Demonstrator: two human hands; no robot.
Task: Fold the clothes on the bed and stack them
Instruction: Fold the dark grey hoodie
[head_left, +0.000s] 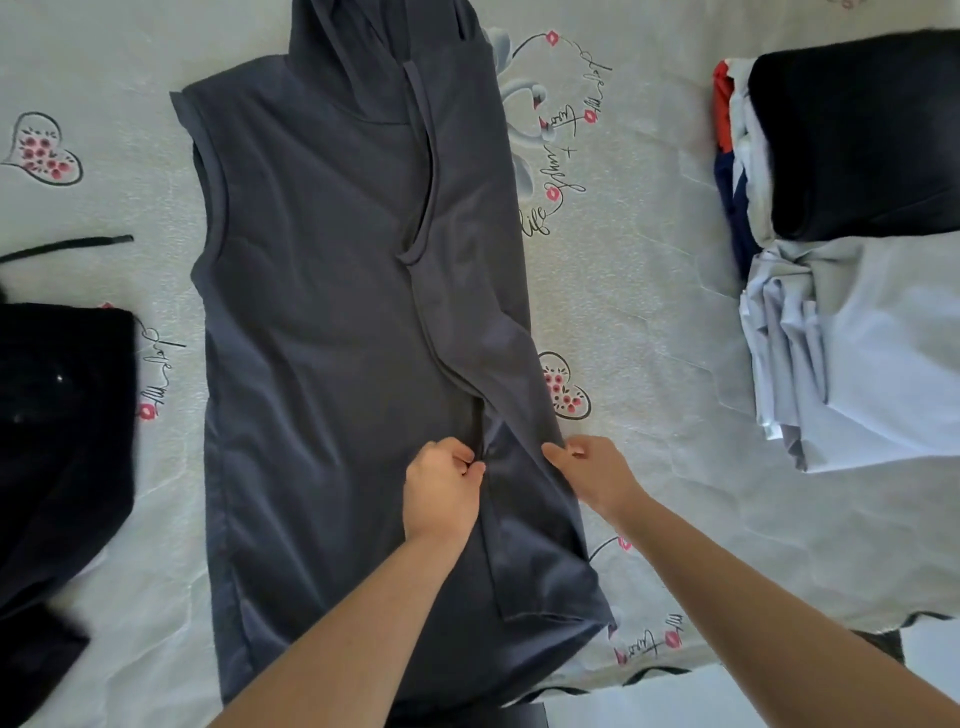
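Grey hooded top (322, 312) spread flat on the bed sheet (649, 338), hood toward the far edge, hem toward the person. Sleeveless on the left side, armhole showing; right side already turned in over the body, its folded edge running down the middle from collar to hem. Drawstring lying across the chest.

Left hand (441, 486) pinching the inner edge of that folded panel near the hem, fingers curled tight on the cloth. Right hand (592, 470) gripping the outer edge of the same panel just beside it, thumb and fingers closed on the fabric. Both apparently straightening or tensioning the flap, so a first lengthwise fold under way rather than finished. Left side not yet folded in, no crosswise fold yet, hood not tucked.

Further out, to the right: stack of folded clothes (857, 130), dark piece on top, white, red and blue layers beneath. Nearer, beside it, a pale grey folded pile (883, 353), edges somewhat loose. Counts as done work, judging by how it lies.

To the left: black garment (57, 441) lying crumpled, a dark cord (67, 247) beyond it. Looks unfolded, so left to do.

Overall roughly midway: several pieces stacked, one in hand at an early fold, at least one more waiting, final stacking of the grey top outstanding.
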